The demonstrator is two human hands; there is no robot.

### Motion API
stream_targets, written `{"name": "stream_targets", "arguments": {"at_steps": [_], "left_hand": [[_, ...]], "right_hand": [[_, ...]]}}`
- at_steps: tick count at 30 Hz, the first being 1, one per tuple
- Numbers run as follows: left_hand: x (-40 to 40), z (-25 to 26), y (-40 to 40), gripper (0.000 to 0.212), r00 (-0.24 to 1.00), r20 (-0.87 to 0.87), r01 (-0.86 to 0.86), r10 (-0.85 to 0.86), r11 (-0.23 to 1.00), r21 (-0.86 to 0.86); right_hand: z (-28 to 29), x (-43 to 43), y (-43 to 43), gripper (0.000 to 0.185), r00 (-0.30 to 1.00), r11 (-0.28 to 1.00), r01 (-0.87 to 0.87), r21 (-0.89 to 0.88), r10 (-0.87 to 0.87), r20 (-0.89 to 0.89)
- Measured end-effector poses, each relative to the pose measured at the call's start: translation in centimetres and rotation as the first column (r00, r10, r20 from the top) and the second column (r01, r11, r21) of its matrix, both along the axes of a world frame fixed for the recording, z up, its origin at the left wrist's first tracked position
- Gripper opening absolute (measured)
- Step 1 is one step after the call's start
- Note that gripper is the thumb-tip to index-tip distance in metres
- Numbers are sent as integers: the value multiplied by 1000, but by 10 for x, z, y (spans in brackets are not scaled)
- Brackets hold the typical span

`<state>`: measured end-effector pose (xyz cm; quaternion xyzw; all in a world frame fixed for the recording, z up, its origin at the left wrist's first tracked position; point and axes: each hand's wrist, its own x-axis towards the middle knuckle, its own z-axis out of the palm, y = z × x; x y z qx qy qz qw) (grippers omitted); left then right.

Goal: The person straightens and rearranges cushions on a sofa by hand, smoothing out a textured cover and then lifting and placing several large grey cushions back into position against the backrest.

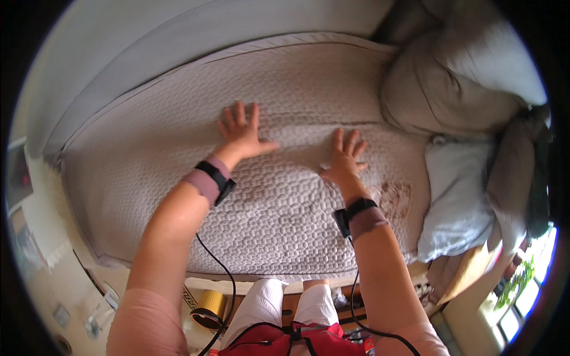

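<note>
A pale quilted bed or sofa cover (285,213) with a honeycomb pattern spreads before me. My left hand (242,135) lies on its middle with the fingers apart and holds nothing. To the right, my right hand (345,158) rests on the cover too, fingers spread and empty, beside a low fold that runs off to the right. A printed or embroidered patch (395,200) shows on the cover to the right of my right wrist. Each forearm bears a black strap with a small device, and a dark cable hangs near each arm.
Grey cushions (449,89) are piled at the upper right, above a light blue-grey pillow (458,196). A grey backrest (222,26) runs along the far side. A yellow cylindrical bin (211,305) stands on the floor by my legs. A window with a green plant (519,285) is at lower right.
</note>
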<state>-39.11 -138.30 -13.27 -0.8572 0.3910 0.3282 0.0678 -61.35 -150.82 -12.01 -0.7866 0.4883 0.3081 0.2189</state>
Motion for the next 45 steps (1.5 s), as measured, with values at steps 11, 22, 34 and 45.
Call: {"name": "stream_targets", "arguments": {"at_steps": [11, 22, 34, 45], "left_hand": [[59, 43, -151, 83, -350, -916, -911, 195, 156, 381], [81, 27, -180, 36, -20, -994, -1000, 106, 12, 21], [-61, -18, -79, 90, 870, 242, 485, -430, 661, -573], [-94, -16, -29, 105, 854, 247, 509, -458, 833, -217]], "right_hand": [[-7, -12, -5, 135, 999, 1000, 21, -11, -21, 38], [-18, -18, 0, 131, 996, 998, 35, -51, -30, 85], [-13, -18, -4, 109, 992, 996, 86, -12, -85, 93], [-3, -14, -4, 122, 994, 998, 55, 3, -55, 99]]}}
